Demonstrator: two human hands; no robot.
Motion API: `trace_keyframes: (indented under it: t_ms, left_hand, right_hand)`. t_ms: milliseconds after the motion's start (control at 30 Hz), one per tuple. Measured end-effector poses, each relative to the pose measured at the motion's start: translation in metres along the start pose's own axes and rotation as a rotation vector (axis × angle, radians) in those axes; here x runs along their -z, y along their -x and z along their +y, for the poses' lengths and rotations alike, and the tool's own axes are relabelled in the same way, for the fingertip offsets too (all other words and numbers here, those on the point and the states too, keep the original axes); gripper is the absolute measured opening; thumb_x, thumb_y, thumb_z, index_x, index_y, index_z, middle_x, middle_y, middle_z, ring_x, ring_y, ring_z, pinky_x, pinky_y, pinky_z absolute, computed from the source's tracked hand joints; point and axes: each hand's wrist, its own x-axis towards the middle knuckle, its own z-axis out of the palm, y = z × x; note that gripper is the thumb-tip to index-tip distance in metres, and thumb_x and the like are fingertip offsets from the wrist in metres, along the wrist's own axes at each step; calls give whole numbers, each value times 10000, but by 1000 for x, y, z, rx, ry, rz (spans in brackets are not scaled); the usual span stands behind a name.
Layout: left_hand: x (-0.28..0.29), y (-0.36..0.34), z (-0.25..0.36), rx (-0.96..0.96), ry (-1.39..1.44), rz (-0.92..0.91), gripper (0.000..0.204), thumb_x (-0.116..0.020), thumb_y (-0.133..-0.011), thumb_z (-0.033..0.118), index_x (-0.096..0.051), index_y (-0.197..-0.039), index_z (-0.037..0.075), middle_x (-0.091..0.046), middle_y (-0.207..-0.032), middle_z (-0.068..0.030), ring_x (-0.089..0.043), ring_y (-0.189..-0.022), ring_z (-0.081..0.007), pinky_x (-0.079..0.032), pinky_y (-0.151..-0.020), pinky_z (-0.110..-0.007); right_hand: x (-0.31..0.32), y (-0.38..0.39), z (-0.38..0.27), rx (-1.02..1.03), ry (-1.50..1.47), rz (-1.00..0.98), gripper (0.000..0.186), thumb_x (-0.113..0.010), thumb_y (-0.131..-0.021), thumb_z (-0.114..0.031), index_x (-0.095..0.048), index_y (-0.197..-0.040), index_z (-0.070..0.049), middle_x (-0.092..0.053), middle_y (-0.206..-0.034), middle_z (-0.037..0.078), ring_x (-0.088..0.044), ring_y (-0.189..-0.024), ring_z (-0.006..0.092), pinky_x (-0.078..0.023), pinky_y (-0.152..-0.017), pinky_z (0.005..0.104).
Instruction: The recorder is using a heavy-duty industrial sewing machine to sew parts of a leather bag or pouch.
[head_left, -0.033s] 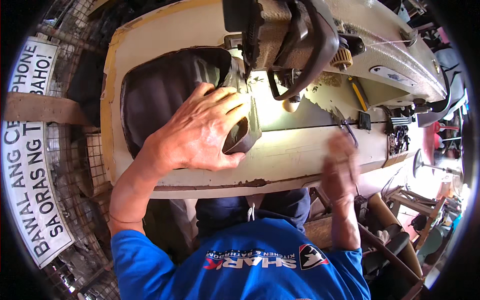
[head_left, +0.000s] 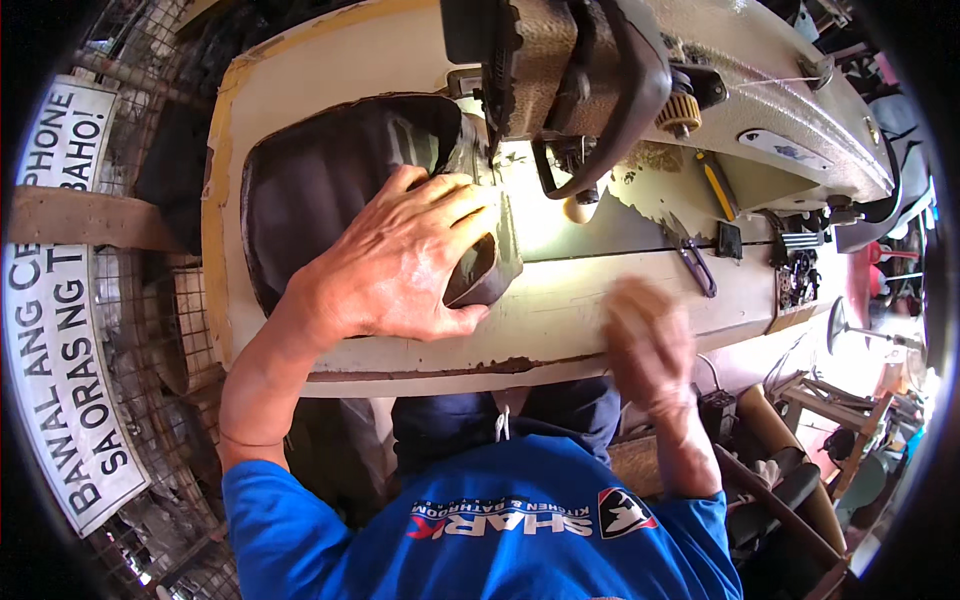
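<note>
My left hand (head_left: 400,265) grips a dark, shaped piece of leather-like material (head_left: 310,185), fingers bent over its folded right side and thumb at the front. The piece lies on the cream sewing-machine table (head_left: 560,340), left of the machine head (head_left: 555,70). My right hand (head_left: 645,340) is smeared by motion over the table's front edge, below the purple-handled scissors (head_left: 700,268) and apart from them; whether it holds anything I cannot tell. A small lamp lights the bed beside the needle area, which is mostly hidden by the head.
A yellow-handled cutter (head_left: 718,185), a black block (head_left: 729,241) and small metal parts (head_left: 798,280) lie at the right of the table. The machine arm (head_left: 800,110) spans the upper right. Wire mesh (head_left: 145,370) with a sign stands left; a roll and wooden frames (head_left: 840,420) stand lower right.
My right hand has moved left and slightly toward me, away from the scissors, which now show more fully. My left hand and the dark piece stay in place.
</note>
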Motion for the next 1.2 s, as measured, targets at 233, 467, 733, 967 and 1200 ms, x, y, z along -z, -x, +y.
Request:
trace_keyframes:
  t_ms: [233, 467, 733, 967, 1200]
  left_hand:
    - [1, 0, -1, -34, 7, -3, 586, -697, -752, 332, -582, -1245, 37, -542, -1359, -161, -496, -1253, -336, -310, -1092, -465]
    - [0, 0, 3, -41, -21, 1, 538, -697, -774, 294, -584, -1236, 43, -546, -1334, -159, -492, -1267, -345, -326, -1079, -478]
    - [-2, -3, 9, -31, -52, 57, 297, -659, -874, 256, -617, -1083, 49, -602, -1171, -119, -546, -1170, -286, -390, -1023, -442]
    - [24, -10, -16, 156, 516, 7, 280, -597, -959, 261, -624, -1019, -11, -647, -868, -174, -626, -790, -298, -483, -767, -418]
    - [12, -10, 13, 204, 37, -134, 351, -608, -952, 259, -604, -1215, 26, -613, -1232, -162, -534, -1233, -336, -378, -1081, -426]
  right_hand:
    - [-32, -41, -38, 92, -144, -183, 459, -600, -751, -161, -641, -1153, 56, -577, -1274, 202, -546, -1246, 339, -455, -1034, 459]
    - [-34, -37, -39, 79, -151, -178, 473, -602, -784, -168, -619, -1201, 54, -569, -1288, 196, -547, -1231, 343, -435, -1053, 458]
    - [-37, -40, -40, -56, -227, -76, 471, -657, -824, -176, -594, -1230, 55, -557, -1280, 214, -531, -1237, 353, -424, -1055, 478]
    - [-37, -44, -41, 33, -165, -161, 492, -628, -897, -236, -560, -1296, 44, -529, -1348, 194, -509, -1285, 335, -398, -1081, 480]
    - [-40, -43, -45, 81, -153, -202, 492, -584, -933, -311, -587, -1273, 44, -577, -1299, 178, -509, -1289, 318, -367, -1104, 463]
